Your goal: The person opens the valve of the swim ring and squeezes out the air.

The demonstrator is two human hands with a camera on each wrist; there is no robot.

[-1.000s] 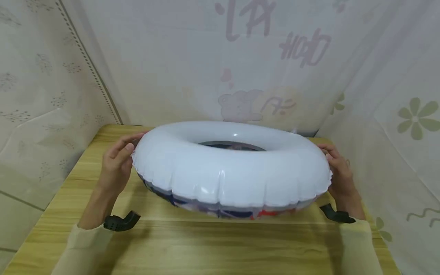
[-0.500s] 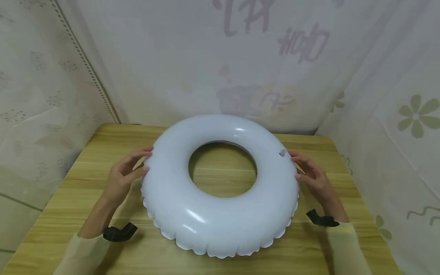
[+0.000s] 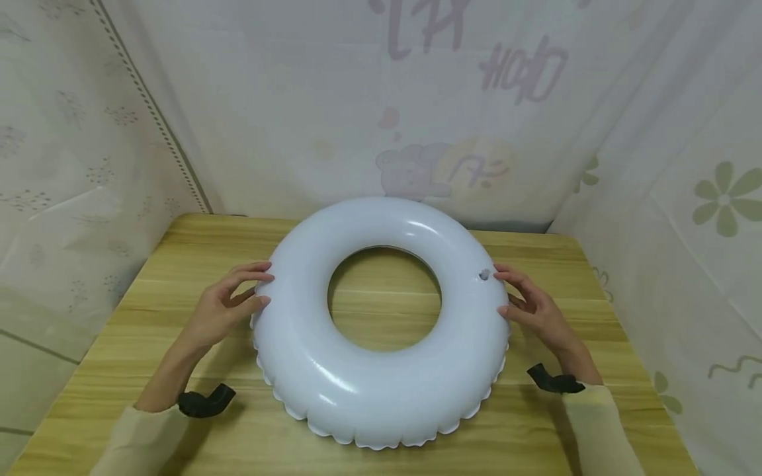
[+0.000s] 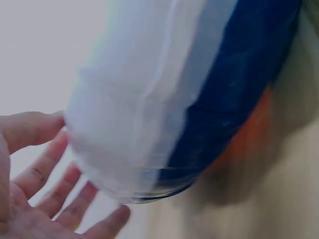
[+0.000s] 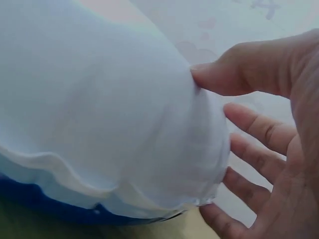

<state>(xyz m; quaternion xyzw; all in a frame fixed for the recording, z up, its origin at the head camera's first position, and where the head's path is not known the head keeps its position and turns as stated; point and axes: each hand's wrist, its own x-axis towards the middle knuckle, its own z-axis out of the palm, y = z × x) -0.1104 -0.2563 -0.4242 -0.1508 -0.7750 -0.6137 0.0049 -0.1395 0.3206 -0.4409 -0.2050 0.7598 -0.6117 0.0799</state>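
One white inflatable ring is framed between the left hand and the right hand as I watch from the head camera, its round hole showing wood-grained bench beneath. I see both hands unclenched, fingers spread and gently bent, their tips resting on opposite outer sides of the ring; neither is wrapped around it. Near the right hand's fingertips, a small valve stands on the ring's upper surface. A scalloped seam edges the near side.

The ring is over the middle of the bench, white face up; I cannot tell whether its underside rests fully on the wood. My left wrist view catches a dark blue band low on its wall and, farther under, a blurred orange patch. My right wrist view shows the thumb touching higher on the wall than the fingers.

Black wrist mounts jut inward just beyond pale sleeves. At the far side, a pale cloth carries lettering and a faint bear print; at right, a green flower marks another panel.
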